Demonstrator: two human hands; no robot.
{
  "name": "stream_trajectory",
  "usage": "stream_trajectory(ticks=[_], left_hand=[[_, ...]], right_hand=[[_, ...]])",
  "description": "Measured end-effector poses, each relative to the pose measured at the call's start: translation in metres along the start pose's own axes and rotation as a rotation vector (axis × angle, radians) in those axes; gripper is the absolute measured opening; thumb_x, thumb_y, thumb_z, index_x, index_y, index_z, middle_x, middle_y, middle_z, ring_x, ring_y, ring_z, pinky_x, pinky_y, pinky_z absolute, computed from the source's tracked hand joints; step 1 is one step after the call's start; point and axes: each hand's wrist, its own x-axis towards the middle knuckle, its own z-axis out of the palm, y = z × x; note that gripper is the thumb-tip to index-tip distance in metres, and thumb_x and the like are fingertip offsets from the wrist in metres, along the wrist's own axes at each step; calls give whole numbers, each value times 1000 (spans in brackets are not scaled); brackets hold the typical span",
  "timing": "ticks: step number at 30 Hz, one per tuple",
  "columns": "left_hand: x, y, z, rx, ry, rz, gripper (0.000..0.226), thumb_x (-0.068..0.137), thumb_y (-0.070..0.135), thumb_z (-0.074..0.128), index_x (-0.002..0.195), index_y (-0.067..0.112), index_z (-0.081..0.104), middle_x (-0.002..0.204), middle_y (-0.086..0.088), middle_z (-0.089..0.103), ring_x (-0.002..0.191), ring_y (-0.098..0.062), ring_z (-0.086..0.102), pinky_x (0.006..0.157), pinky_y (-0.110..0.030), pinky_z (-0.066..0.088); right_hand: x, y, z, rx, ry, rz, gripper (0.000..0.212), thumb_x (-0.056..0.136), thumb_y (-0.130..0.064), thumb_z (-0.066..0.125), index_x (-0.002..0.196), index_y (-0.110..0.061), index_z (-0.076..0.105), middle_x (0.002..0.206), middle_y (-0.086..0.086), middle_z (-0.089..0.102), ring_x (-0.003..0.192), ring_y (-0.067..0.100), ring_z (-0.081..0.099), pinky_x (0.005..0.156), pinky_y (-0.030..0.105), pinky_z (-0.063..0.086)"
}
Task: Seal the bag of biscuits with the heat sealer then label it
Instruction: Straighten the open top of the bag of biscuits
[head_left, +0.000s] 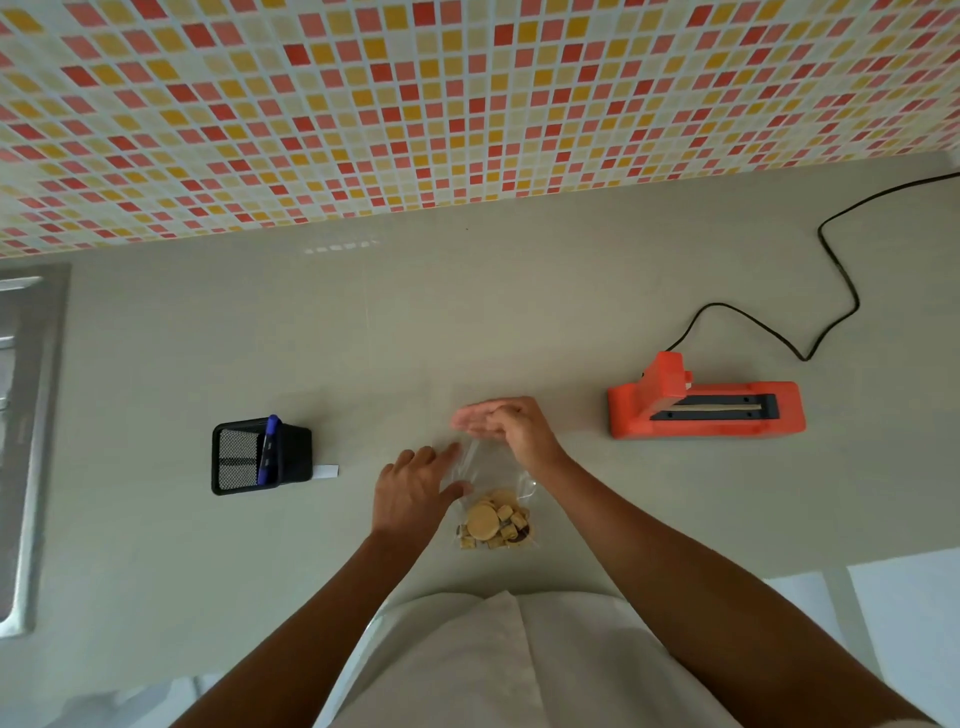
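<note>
A clear plastic bag of biscuits lies on the grey counter in front of me, with round and small square biscuits gathered at its near end. My left hand rests on the bag's left side, thumb across the plastic. My right hand pinches the bag's far open end between thumb and fingers. The orange heat sealer sits to the right, its lid raised and the sealing strip showing. A white label lies by a black mesh holder containing a blue pen, to the left.
The sealer's black cord snakes over the counter towards the back right. A metal sink edge runs along the far left. The tiled wall stands behind the counter. The counter's front edge is close to my body.
</note>
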Motion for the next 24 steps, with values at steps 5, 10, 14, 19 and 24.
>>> stream_trajectory(ticks=[5, 10, 14, 19, 24], left_hand=[[2, -2, 0, 27, -24, 16, 56, 76, 53, 73, 124, 26, 64, 79, 3, 70, 71, -21, 63, 56, -32, 52], [3, -3, -1, 6, -25, 11, 59, 82, 56, 65, 132, 28, 58, 96, 2, 71, 87, -22, 64, 68, -34, 54], [1, -3, 4, -32, 7, 15, 61, 76, 50, 74, 128, 20, 61, 98, -3, 69, 89, -25, 65, 70, -37, 56], [7, -5, 11, -82, 37, 175, 72, 73, 37, 81, 135, 22, 48, 129, -5, 58, 119, -27, 53, 93, -44, 53], [14, -11, 13, 81, 24, 387, 74, 76, 36, 78, 140, 14, 49, 149, -7, 46, 140, -29, 38, 109, -45, 37]], right_hand=[[5, 8, 4, -4, -81, 108, 41, 95, 2, 32, 115, 8, 67, 110, 27, 71, 105, 31, 71, 97, 41, 55], [37, -17, -18, 25, 9, 90, 41, 100, 1, 28, 126, 9, 59, 124, 25, 66, 114, 28, 67, 94, 29, 56], [53, -33, -27, 58, 82, 98, 41, 97, 3, 28, 123, 12, 59, 124, 28, 64, 111, 31, 68, 87, 25, 57], [46, -20, -23, 116, 135, 35, 39, 98, 2, 31, 121, 9, 62, 123, 27, 66, 103, 16, 72, 89, 22, 56], [23, -15, -16, 139, 179, -60, 36, 98, 4, 37, 124, 8, 61, 124, 17, 66, 122, 24, 62, 104, 28, 49]])
